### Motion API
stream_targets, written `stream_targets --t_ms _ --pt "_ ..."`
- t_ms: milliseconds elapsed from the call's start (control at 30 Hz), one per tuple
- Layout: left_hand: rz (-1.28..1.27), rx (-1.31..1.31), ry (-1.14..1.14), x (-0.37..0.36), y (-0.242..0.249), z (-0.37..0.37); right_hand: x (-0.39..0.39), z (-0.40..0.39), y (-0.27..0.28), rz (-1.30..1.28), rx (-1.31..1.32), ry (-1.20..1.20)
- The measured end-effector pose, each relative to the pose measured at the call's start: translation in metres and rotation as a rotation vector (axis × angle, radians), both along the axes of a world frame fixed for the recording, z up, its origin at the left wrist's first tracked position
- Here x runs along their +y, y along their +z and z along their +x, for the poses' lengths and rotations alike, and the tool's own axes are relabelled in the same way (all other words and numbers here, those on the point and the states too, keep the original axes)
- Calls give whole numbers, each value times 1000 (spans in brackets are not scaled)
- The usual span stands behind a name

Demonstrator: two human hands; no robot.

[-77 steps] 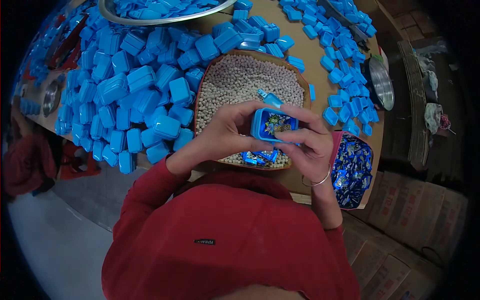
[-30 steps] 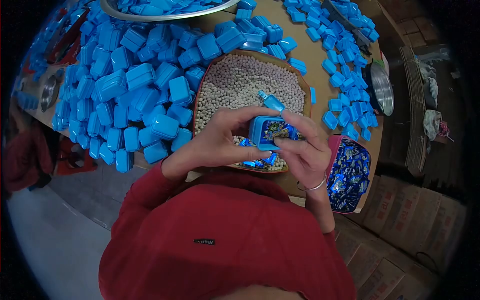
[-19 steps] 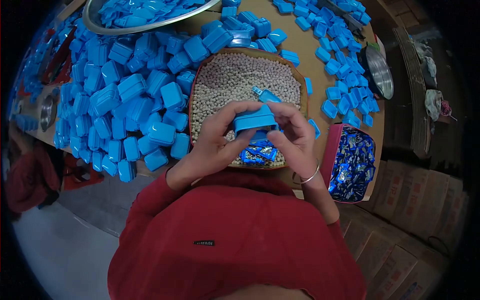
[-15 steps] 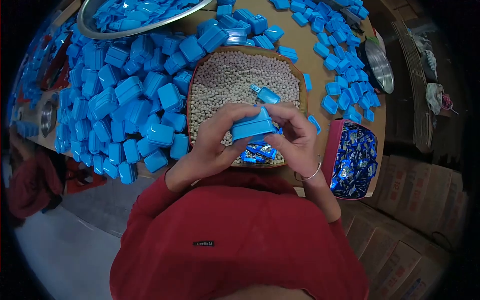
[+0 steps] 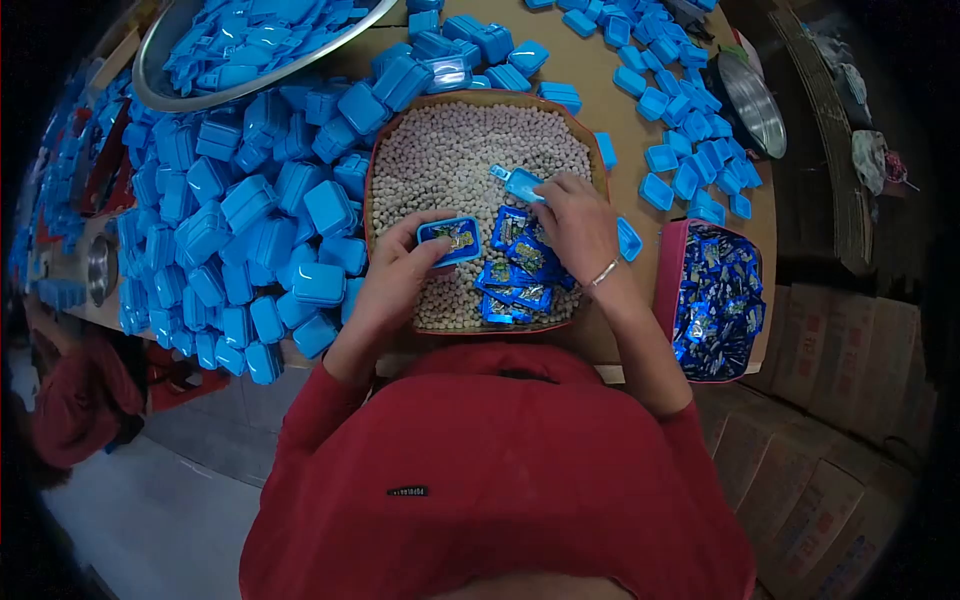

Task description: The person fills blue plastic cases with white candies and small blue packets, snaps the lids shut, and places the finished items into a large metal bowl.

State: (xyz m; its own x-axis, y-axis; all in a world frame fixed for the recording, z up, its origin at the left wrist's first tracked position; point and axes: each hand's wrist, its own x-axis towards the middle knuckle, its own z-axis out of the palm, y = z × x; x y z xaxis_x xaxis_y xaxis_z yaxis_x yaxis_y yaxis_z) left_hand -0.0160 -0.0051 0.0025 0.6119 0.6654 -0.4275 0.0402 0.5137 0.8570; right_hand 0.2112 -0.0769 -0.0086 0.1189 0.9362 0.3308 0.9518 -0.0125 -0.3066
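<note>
My left hand [image 5: 403, 272] grips a small open blue box [image 5: 464, 255], and a dark blue packet [image 5: 455, 237] lies inside it. To its right, my right hand [image 5: 577, 222] has its fingers closed on the end of a translucent blue scoop [image 5: 521, 185]. Both hands are over a wide tray [image 5: 372, 195] filled with small pale pellets [image 5: 440, 140]. Several shiny blue packets [image 5: 515, 280] lie on the pellets between and below the hands.
Closed blue boxes [image 5: 255, 205] are heaped at the left, beneath a metal bowl [image 5: 150, 85] of blue pieces. Open blue box halves [image 5: 685, 125] spread over the table [image 5: 560, 60] at the upper right. A pink-rimmed container [image 5: 672, 270] of packets stands right; cartons [image 5: 830, 370] lie beyond.
The hands have moved apart, and the closed box between them is gone from there. My left hand now has an open box with a packet; my right hand has taken hold of the scoop.
</note>
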Motion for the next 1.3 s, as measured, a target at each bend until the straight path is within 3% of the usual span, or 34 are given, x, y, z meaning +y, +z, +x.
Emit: stream_targets --t_ms 67,200,300,333,433,467,533,700,1000,1133,1200,1233,1300 --pt "25 -1 -8 2 -13 3 13 6 -13 19 -137 52" --pt "-97 -69 32 5 -12 7 20 19 -18 -68 -127 39" --pt "-73 -76 48 4 -5 9 14 17 -7 -8 123 25" --pt "-55 -82 47 4 -5 10 12 16 -5 -135 469 -56" --pt "-27 -78 2 5 -14 14 14 18 -4 -244 483 -151" --pt "-64 -100 -11 6 -16 14 15 21 -22 -41 239 -147" --pt "-125 -118 17 6 -10 15 13 19 -12 -29 141 -107" --pt "-239 -216 25 10 -6 7 15 13 -12 -204 42 39" --pt "126 -314 -101 6 -2 8 17 34 -12 -307 380 202" --pt "201 -354 -119 6 0 11 17 33 -13 -175 279 235" --pt "197 -347 -106 7 2 8 14 29 -3 -117 312 181" --pt "202 -351 -96 8 3 8 11 20 17 -109 556 155" --pt "198 -356 -91 7 4 8 7 0 55 -44 602 293"
